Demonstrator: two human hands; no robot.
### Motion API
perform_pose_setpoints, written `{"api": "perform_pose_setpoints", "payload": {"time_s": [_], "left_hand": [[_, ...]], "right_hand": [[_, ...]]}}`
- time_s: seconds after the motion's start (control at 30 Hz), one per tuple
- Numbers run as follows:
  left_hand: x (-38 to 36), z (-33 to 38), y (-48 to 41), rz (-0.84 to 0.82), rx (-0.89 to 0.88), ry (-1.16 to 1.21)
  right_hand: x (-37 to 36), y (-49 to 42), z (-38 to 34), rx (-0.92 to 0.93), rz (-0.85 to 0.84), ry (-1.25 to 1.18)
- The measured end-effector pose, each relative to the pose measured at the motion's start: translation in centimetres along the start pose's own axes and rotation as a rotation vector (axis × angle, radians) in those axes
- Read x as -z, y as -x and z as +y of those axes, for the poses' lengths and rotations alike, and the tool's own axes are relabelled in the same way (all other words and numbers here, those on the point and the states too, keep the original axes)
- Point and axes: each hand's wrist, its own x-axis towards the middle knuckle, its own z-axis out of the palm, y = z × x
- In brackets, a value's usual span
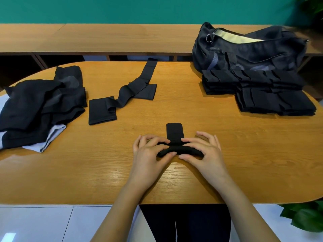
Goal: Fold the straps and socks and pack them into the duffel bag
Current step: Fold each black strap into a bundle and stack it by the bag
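A black strap (174, 135) lies near the table's front middle, mostly rolled into a short bundle with a flat tab sticking out away from me. My left hand (150, 152) pinches the roll's left end and my right hand (204, 152) pinches its right end. Two unrolled black straps (125, 95) lie crossed at the middle left. An untidy heap of black and grey socks (40, 109) sits at the far left. Folded black pieces (265, 91) are stacked at the right, in front of the open dark duffel bag (244, 51).
The wooden table (227, 172) has rounded ends and its front edge is close to my body. A long wooden bench (104, 39) runs behind it against a green wall. Plant leaves (304, 217) show at the lower right, over a white tiled floor.
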Motion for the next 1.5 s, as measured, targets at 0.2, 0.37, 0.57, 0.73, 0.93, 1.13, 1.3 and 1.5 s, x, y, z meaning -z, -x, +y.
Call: {"api": "perform_pose_setpoints", "payload": {"time_s": [0.2,0.37,0.57,0.73,0.93,1.13,1.3,1.5], "left_hand": [[-0.1,0.0,0.0,0.021,0.011,0.002],[-0.1,0.0,0.0,0.023,-0.01,-0.004],[-0.1,0.0,0.1,0.02,0.006,0.0],[-0.1,0.0,0.0,0.021,0.022,0.025],[0.1,0.2,0.2,0.142,0.101,0.003],[0.4,0.4,0.0,0.168,0.242,0.044],[0.3,0.6,-0.1,0.144,0.258,-0.064],[-0.1,0.0,0.1,0.117,0.18,-0.149]], "right_hand": [[0.0,0.0,-0.1,0.0,-0.009,0.057],[0.0,-0.1,-0.2,-0.019,0.016,0.04],[-0.1,0.0,-0.2,-0.052,0.047,0.023],[0.1,0.0,-0.6,-0.024,0.06,0.078],[0.1,0.2,-0.8,-0.051,0.137,0.065],[0.1,0.1,-1.0,-0.115,0.114,0.047],[0.0,0.0,-1.0,-0.135,0.115,0.098],[0.0,0.0,-0.9,-0.151,0.073,0.22]]}}
